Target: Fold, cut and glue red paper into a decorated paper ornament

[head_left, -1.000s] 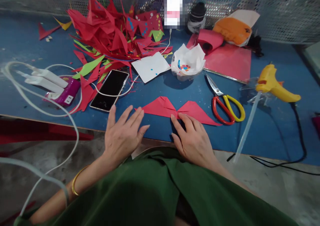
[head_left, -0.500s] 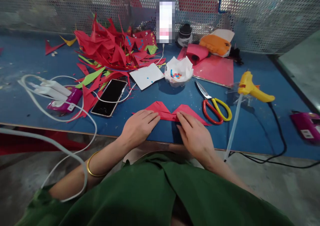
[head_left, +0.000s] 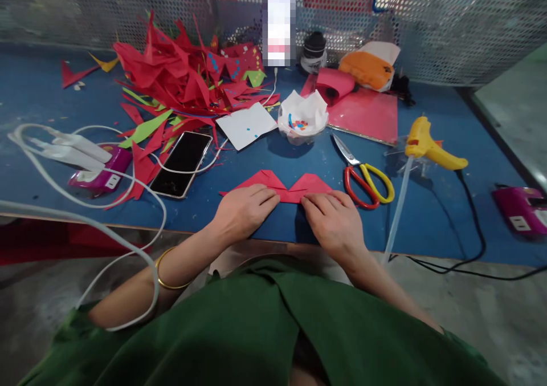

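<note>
A red folded paper with two peaks lies along the front part of the blue table. My left hand holds its left half, fingers together and pressed along the lower edge. On the right half, my right hand has its fingertips bent onto the same edge, with the thumb mostly hidden. The fingers cover part of the paper's lower edge and right end. Just right of my right hand are scissors with one red and one yellow handle, blades slightly apart.
A black-screened phone, white cables and a purple power strip are at left. Behind lie a heap of red paper pieces, a white card and a paper-lined bowl. A yellow glue gun stands at right.
My right hand's fingers have bent in and now cover more of the paper's right end. My left hand has slid slightly right along the edge. The whole view has shifted a little.
</note>
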{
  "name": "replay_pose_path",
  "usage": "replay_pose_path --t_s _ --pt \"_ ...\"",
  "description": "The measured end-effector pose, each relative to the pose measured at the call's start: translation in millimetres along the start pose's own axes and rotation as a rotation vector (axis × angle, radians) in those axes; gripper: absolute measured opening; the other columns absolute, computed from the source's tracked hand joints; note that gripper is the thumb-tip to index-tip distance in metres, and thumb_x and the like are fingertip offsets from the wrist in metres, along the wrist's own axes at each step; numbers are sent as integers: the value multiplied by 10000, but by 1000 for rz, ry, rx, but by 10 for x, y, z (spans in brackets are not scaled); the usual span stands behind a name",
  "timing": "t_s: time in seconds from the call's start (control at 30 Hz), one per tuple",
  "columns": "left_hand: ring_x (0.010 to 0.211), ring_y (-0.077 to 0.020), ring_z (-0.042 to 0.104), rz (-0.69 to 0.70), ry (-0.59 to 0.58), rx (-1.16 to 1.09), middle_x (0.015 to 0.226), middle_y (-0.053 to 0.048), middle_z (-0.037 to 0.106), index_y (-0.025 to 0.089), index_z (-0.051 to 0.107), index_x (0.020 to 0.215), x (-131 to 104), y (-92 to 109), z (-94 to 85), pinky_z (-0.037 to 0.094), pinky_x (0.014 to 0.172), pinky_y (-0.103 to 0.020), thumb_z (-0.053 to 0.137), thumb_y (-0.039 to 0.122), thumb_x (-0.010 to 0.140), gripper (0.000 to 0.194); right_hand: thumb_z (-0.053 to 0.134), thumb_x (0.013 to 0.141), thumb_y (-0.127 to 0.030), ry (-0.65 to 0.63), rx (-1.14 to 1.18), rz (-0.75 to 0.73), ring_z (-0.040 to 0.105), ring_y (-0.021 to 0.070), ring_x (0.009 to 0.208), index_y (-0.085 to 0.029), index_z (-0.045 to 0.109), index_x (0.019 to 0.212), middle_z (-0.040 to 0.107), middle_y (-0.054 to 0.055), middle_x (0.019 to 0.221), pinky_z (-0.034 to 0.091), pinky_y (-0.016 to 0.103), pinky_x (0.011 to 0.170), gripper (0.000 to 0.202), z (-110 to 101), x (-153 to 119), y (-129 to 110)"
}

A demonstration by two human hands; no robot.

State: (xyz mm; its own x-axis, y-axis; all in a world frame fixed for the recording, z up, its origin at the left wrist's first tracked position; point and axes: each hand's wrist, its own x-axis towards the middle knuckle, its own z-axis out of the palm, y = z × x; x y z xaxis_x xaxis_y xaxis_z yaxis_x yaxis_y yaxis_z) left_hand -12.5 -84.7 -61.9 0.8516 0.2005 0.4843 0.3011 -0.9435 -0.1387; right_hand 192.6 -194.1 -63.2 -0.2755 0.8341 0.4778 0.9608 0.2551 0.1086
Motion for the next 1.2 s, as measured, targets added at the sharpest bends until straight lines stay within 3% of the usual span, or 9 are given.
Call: replay_pose_path --t_s 0.2,0.4,0.53,0.9,1.03,1.2 --pt "835 -181 666 19 -64 9 946 -42 755 153 715 955 66 1 35 525 692 -286 410 173 1019 312 563 955 -140 22 59 109 670 184 834 -173 731 968 772 28 945 407 356 919 172 15 0 -24" --pt "822 -187 668 -1 -19 -28 922 -58 751 144 708 937 77 -1 81 531 677 -298 446 180 1006 273 610 939 -199 3 186 209 656 198 874 -190 723 1009 762 31 1009 407 355 877 134 43 112 -97" --pt "813 -180 669 -33 -12 -106 896 -48 748 153 706 911 105 -19 58 539 696 -293 467 215 1010 266 605 948 -216 -22 253 240 634 191 846 -206 729 931 751 21 952 396 353 833 125 87 180 -117" --pt "917 -198 653 -324 -71 -433 966 -43 720 190 707 881 154 -77 72 509 780 -330 576 242 969 166 584 930 -190 -159 419 481 616 216 872 -209 689 828 691 33 880 354 365 784 148 83 288 -111" --pt "917 -213 642 -369 -146 -456 953 -52 709 183 695 854 182 -90 76 489 796 -362 582 283 970 190 585 917 -210 -206 397 507 614 226 855 -196 675 826 678 45 877 355 372 781 129 81 322 -111" --pt "825 -213 622 -418 -141 -380 868 -42 692 187 657 764 218 -69 55 434 697 -355 618 373 951 267 612 902 -225 -205 406 548 624 224 842 -194 672 834 680 45 884 363 372 790 95 88 339 -107"
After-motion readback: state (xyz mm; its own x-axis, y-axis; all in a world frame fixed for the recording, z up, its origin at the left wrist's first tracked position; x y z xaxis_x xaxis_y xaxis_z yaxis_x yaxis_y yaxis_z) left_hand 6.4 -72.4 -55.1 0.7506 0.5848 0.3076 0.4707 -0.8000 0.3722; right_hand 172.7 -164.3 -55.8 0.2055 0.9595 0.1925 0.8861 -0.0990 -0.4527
